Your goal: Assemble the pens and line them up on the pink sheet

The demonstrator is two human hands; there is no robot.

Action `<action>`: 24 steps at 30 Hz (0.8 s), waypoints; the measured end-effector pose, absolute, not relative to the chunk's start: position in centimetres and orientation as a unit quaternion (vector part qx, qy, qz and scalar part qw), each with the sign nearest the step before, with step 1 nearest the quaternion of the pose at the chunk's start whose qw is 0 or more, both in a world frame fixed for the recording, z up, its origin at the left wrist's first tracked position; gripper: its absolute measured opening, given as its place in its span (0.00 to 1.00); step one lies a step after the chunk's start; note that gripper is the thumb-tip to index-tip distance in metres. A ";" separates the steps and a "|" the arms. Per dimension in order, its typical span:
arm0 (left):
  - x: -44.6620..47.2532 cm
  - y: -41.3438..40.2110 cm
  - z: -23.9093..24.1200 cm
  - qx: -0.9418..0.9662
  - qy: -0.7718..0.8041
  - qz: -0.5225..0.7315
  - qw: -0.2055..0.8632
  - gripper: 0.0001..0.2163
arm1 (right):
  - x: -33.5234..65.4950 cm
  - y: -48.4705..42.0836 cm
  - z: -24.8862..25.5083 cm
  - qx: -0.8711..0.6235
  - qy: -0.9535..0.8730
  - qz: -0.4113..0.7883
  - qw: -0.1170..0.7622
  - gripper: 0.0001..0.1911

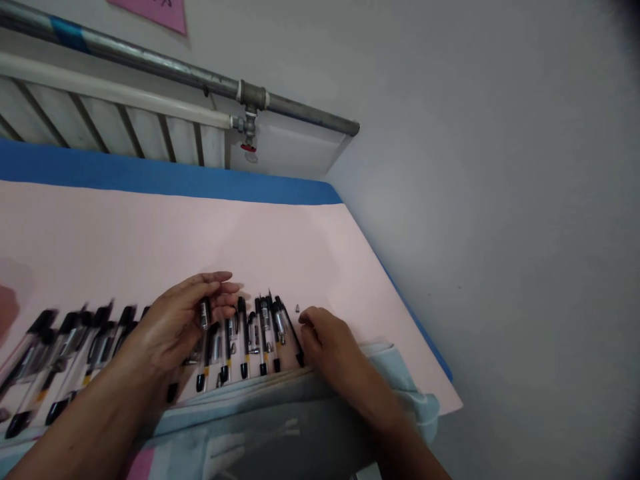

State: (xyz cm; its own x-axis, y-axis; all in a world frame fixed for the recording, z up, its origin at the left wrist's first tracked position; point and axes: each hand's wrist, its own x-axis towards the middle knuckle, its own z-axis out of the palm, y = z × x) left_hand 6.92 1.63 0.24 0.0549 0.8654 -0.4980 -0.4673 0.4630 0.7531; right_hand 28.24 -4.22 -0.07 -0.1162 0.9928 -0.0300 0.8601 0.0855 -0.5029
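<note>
The left stretch of the row of pens (260,330) is smeared by blur, so single pens there cannot be counted, and the left hand (180,323) covers the middle of the row. A tiny dark bit (297,309) lies on the sheet just past the right end of the row, too small to make out. A pink sign (155,12) is cut off by the top edge, and both forearms run out of the bottom of the view. The pens lie side by side along the near edge of a pink sheet (200,240), which covers a counter (150,177) whose blue top shows along the far and right sides. A pale blue cloth (405,380) hangs at the near edge. Behind the counter stands a white radiator (100,127), with a grey pipe (165,67) above it and a valve with a red handle (249,143); a plain grey wall (500,200) fills the right. The left hand lies palm down over the pens, its fingers (217,283) stretched nearly straight; 1 pen shows by the thumb, but whether it is pinched cannot be told. The right hand (333,343) rests at the right end of the row, knuckles up and fingers curled under, touching the last pen; whether it grips anything cannot be told.
</note>
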 end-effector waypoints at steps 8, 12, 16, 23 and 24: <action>7.2 1.4 0.4 0.212 0.504 0.467 0.695 0.07 | 28.5 -2.3 -1.5 -0.613 -0.754 0.163 0.170 0.10; 7.2 1.3 0.0 0.222 0.497 0.461 0.700 0.07 | 28.0 -2.0 -1.8 -0.613 -0.756 0.153 0.169 0.09; 7.2 1.3 0.0 0.220 0.500 0.456 0.703 0.08 | 27.6 -1.6 -2.2 -0.627 -0.754 0.125 0.150 0.06; 7.1 1.4 -0.3 0.230 0.507 0.452 0.697 0.08 | 28.1 -1.8 -2.6 -0.630 -0.744 0.125 0.184 0.05; 7.1 1.4 -0.4 0.232 0.505 0.451 0.699 0.08 | 28.2 -1.9 -2.6 -0.632 -0.742 0.131 0.184 0.05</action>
State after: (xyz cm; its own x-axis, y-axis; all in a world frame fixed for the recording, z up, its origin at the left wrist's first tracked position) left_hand 7.05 1.44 -0.40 0.0833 0.8638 -0.4969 -0.3953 0.4864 0.7792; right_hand 28.18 -1.92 -2.58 -0.1343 0.9851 0.1078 0.8886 0.1678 -0.4268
